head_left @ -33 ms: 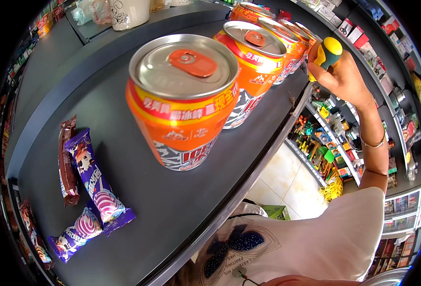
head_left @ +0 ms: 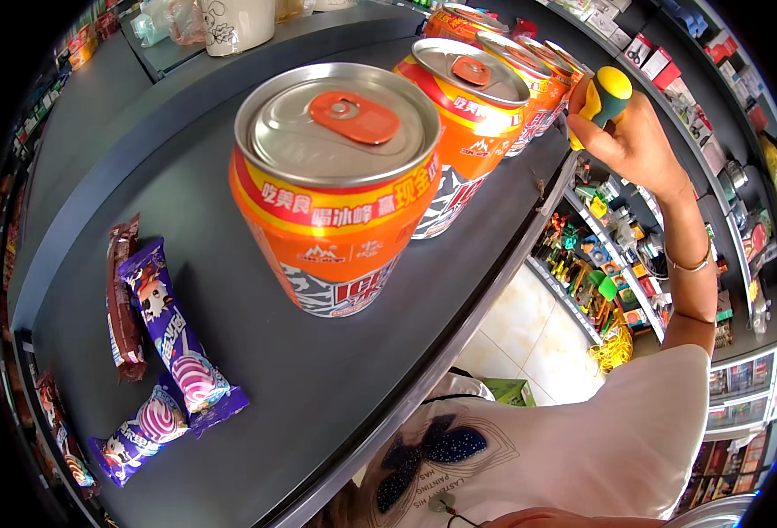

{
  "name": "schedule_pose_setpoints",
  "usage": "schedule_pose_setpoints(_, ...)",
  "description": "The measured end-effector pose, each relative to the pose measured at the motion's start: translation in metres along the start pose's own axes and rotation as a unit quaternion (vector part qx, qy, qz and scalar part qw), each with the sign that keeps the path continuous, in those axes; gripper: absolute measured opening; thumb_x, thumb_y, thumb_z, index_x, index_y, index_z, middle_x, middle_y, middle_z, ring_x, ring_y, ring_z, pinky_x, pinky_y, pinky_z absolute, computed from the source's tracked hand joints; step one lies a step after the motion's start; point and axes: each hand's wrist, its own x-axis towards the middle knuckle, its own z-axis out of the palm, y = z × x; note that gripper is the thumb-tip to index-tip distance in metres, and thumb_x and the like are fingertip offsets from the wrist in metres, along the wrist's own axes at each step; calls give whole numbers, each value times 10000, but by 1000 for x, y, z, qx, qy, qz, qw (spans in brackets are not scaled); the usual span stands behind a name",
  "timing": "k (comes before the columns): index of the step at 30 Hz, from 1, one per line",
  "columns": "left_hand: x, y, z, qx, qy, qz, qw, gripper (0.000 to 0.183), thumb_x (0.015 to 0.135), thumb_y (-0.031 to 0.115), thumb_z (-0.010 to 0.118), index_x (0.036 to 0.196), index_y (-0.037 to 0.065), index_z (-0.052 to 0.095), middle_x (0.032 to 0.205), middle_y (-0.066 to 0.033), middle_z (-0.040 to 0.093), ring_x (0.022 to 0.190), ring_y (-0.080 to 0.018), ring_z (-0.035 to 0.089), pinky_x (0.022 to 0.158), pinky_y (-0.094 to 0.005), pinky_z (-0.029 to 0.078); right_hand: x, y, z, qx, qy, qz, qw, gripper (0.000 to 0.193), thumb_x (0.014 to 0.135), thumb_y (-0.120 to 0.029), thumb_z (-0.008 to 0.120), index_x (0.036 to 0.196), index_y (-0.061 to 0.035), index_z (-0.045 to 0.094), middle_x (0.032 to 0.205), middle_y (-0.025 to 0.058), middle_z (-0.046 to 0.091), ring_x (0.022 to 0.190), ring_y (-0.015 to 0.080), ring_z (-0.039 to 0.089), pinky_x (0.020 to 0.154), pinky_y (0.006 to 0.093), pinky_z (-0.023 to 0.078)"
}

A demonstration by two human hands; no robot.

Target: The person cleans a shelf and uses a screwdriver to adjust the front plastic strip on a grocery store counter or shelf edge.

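Note:
At the right, my right hand (head_left: 632,145) is wrapped round a tool with a yellow and dark green handle (head_left: 614,83), which looks like a screwdriver; its lower end is mostly hidden. The hand is beside the counter's edge, close to the far end of a row of orange drink cans. The nearest can (head_left: 331,207) stands upright, its orange pull tab unopened. Behind it stand a second can (head_left: 475,119) and several more (head_left: 522,57). Two purple snack packets (head_left: 177,330) and a brown packet (head_left: 126,304) lie at the left. My left hand is out of sight.
The dark grey counter (head_left: 247,387) has a raised curved rim along its far side. A white mug (head_left: 239,26) and plastic bags stand beyond it. Another wrapped packet (head_left: 64,436) lies at the left edge. Stocked shelves (head_left: 626,282) and a yellow cord bundle (head_left: 613,348) are at the right.

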Motion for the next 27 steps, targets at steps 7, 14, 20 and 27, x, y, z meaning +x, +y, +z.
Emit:
schedule_pose_setpoints(7,0,0,1,9,2,13,1000,464,876,141,652,1243,-75,469,815,-140,675,686,-217,664,646,-304,529,-11,31,-11,44,65,80,994,113,867,-132,565,875,-19,559,737,19,555,680,85,521,588,247,412)
schedule_pose_setpoints(14,-13,-15,-17,42,9,65,997,515,864,177,670,1254,-89,465,780,-125,670,652,-216,654,639,-307,519,-40,39,-25,124,268,180,938,219,936,-258,536,953,-54,614,896,-34,605,652,8,458,537,190,342)
schedule_pose_setpoints(20,-8,-10,16,16,175,29,984,370,817,163,670,1127,-28,606,458,53,308,407,-81,278,456,-260,242,-61,56,-12,227,211,81,947,225,902,-225,628,984,-17,604,911,32,616,660,66,495,589,218,408)
schedule_pose_setpoints(27,-5,-4,19,-3,165,40,986,416,774,87,649,1170,-27,595,450,52,386,405,-89,379,477,-233,331,-44,22,-11,347,256,119,894,219,853,-198,719,874,-11,607,713,-1,551,589,62,463,548,189,358)
